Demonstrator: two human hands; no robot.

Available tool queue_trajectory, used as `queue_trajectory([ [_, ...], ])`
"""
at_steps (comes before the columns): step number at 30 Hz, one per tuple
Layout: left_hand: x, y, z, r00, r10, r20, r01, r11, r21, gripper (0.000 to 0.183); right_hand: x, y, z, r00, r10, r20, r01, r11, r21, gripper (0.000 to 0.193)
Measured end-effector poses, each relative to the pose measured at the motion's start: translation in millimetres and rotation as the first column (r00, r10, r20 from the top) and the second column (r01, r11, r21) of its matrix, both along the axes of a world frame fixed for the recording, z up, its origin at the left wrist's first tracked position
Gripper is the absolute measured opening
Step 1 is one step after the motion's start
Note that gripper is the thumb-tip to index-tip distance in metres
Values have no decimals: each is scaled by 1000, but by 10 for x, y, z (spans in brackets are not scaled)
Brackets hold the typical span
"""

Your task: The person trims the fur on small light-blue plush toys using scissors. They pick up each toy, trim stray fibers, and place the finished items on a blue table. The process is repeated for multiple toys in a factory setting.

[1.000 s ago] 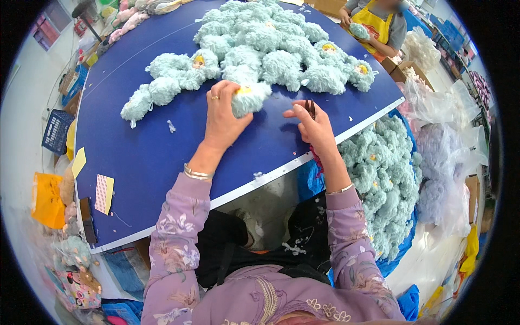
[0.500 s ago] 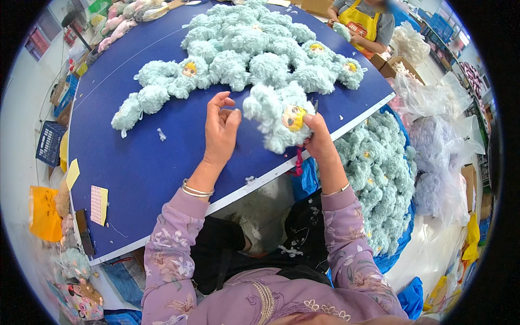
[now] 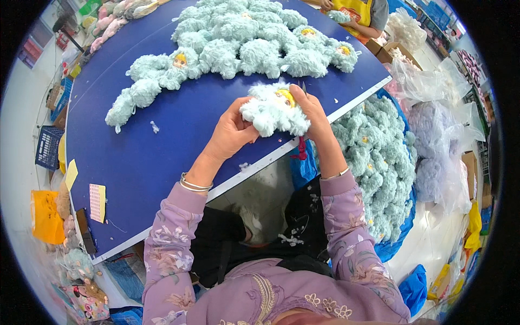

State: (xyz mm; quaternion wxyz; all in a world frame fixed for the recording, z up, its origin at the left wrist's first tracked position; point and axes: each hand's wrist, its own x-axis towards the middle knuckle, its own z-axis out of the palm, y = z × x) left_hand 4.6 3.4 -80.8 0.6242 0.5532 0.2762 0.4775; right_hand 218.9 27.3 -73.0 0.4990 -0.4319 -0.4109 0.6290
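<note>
Over the table's near edge I hold a pale blue-green fluffy plush toy with a small doll face and yellow hair. My left hand is closed on its left side, fingertips partly hidden behind the fur. My right hand grips its right side, the thumb beside the yellow hair. Dark pointed metal tips stick up past that thumb, and a red handle hangs below the palm; these look like scissors kept in the right hand. Many matching plush toys are heaped on the blue table beyond.
A blue-lined container of the same toys stands to my right, by clear plastic bags. Another person in a yellow apron works at the far right. A sticker sheet and fluff scraps lie on the table; a blue crate stands left.
My left hand has moved right and taken hold of the plush toy's left side. The toy has tilted and drawn slightly left and up in my right hand.
</note>
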Motion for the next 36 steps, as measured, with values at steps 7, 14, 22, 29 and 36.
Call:
queue_trajectory([
  [7, 137, -105, 71, 851, 393, -349, -211, 863, 459, 48, -40, 19, -90, 756, -385, 530, 165, 895, 415, 41],
  [14, 114, -71, 47, 661, 594, -459, -321, 777, 542, 44, -239, -334, 222, 901, -144, 410, -74, 878, 473, 33],
  [22, 141, -110, 88, 618, 651, -440, -264, 700, 663, 33, -302, -328, 144, 811, -212, 546, -103, 866, 489, 27],
  [29, 127, -95, 74, 912, 350, -216, -325, 935, 143, 17, -296, -271, 59, 938, -147, 312, 47, 950, 307, 21],
  [36, 77, -77, 133, 979, 194, 61, -188, 978, -95, 16, -255, -303, 163, 997, 2, 80, -12, 992, 125, 21],
])
